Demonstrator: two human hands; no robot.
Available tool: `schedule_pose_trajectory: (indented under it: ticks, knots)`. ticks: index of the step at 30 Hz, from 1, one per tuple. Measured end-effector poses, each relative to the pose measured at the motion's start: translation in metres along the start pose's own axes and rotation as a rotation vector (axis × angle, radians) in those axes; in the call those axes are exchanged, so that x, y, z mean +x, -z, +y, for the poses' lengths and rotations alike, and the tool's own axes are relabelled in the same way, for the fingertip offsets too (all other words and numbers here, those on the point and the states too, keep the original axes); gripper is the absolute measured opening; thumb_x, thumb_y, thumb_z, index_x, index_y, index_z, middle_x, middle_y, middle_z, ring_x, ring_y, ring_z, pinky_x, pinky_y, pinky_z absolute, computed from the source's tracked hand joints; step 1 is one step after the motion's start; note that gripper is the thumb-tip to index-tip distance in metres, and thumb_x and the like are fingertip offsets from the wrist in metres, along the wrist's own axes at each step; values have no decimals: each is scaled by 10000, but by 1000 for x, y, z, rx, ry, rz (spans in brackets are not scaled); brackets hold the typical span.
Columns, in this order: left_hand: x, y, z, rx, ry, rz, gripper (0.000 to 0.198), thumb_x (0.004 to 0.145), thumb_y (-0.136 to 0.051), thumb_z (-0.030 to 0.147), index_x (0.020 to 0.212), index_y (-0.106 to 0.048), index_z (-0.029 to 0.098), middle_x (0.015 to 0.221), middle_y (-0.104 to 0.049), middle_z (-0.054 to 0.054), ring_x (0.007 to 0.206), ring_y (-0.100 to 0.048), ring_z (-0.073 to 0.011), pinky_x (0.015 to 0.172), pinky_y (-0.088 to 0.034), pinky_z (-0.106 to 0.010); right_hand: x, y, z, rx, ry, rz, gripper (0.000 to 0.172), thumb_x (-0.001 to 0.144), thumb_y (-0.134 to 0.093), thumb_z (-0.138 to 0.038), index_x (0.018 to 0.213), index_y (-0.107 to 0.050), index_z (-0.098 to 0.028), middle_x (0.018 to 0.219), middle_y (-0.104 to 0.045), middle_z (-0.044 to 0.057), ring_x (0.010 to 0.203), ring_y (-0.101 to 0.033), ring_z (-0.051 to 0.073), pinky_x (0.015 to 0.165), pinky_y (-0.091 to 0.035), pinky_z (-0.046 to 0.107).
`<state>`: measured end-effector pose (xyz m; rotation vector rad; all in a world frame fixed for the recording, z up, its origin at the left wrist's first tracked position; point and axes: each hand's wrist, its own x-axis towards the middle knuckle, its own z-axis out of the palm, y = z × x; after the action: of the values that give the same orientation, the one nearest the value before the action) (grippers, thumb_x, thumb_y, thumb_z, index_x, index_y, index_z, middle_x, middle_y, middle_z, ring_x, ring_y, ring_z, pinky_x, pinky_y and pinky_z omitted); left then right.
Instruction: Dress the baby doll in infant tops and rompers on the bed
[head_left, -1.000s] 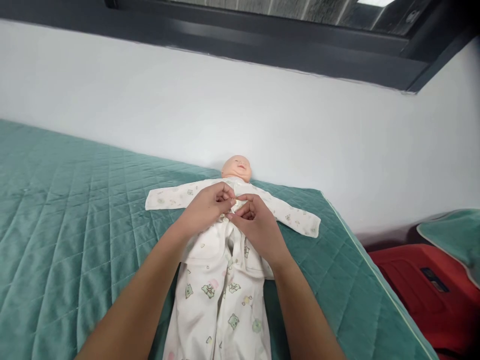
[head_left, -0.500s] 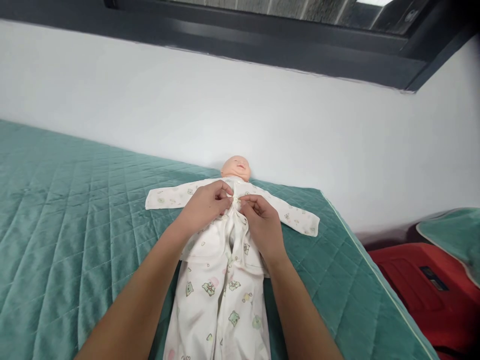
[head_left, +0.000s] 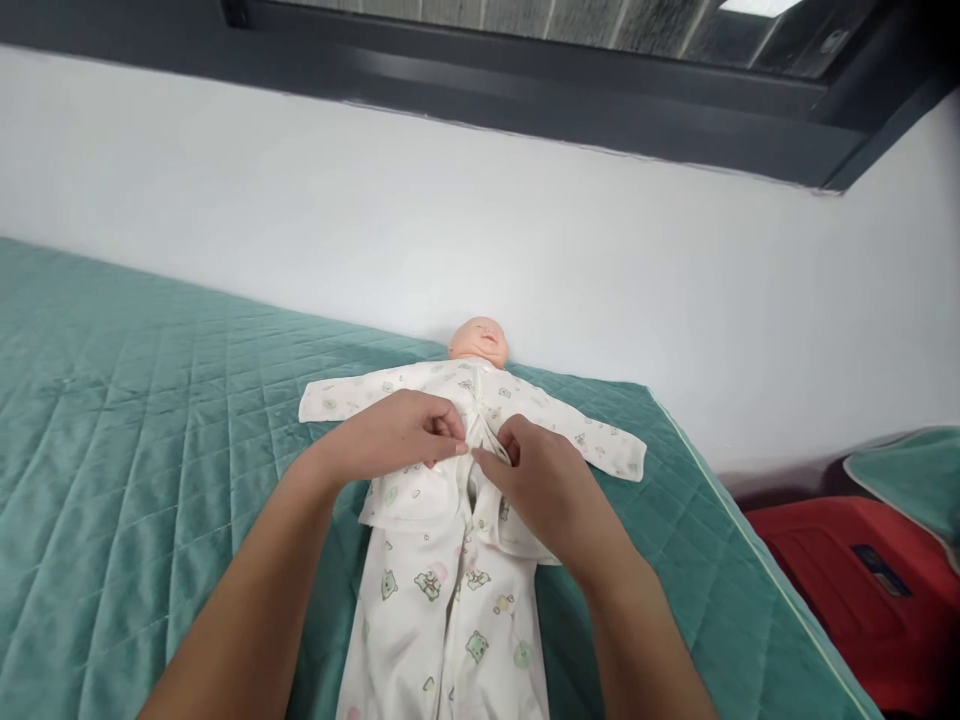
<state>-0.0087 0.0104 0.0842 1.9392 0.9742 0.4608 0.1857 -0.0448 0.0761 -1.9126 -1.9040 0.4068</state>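
A baby doll (head_left: pixel 480 341) lies on its back on the green quilted bed (head_left: pixel 135 420), head toward the wall. It wears a white printed shirt (head_left: pixel 409 490) with sleeves spread out and matching trousers (head_left: pixel 442 610). My left hand (head_left: pixel 397 432) pinches the left edge of the shirt front at mid chest. My right hand (head_left: pixel 544 478) pinches the right edge just opposite. The two sets of fingertips almost touch over the shirt's opening.
A white wall (head_left: pixel 525 260) runs behind the bed under a dark window frame (head_left: pixel 570 95). The bed's right edge (head_left: pixel 739 540) drops off beside a red object (head_left: pixel 855 590) on the floor. A green cloth (head_left: pixel 915 480) lies at far right.
Both hands have slid down from the doll's collar to mid chest. The shirt top near the neck now lies closed.
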Motion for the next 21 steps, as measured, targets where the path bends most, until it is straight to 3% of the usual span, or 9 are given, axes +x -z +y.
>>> schedule_pose_trajectory:
  ticks: [5, 11, 17, 21]
  knots:
    - [1, -5, 2, 62, -6, 10, 125, 776, -631, 334, 750, -637, 212, 690, -602, 29, 622, -508, -122, 509, -340, -229, -5, 5, -2, -13, -20, -67, 348, 869, -524, -364, 632, -324, -207, 585, -444, -32, 540, -325, 118, 475, -214, 256]
    - [1, -10, -1, 71, -73, 70, 168, 807, -579, 291, 665, -574, 201, 617, -561, 22, 552, -453, -116, 476, -306, -239, 3, 7, 10, 317, 13, -132, 455, 867, -553, -491, 588, -334, -205, 550, -391, -31, 524, -293, 107, 475, -202, 267]
    - [5, -14, 1, -330, -142, 3, 168, 841, -617, 355, 799, -607, 193, 682, -631, -3, 642, -597, -133, 623, -472, -253, 10, 0, 18, 755, 26, -231, 443, 868, -564, -558, 630, -481, -194, 567, -423, -35, 541, -356, 104, 524, -275, 255]
    - [7, -23, -1, -509, -137, 27, 175, 839, -652, 351, 843, -622, 179, 700, -653, -15, 668, -619, -127, 681, -501, -267, 12, -6, 18, 990, 66, -293, 415, 876, -583, -543, 672, -556, -182, 556, -440, -39, 513, -363, 92, 504, -266, 248]
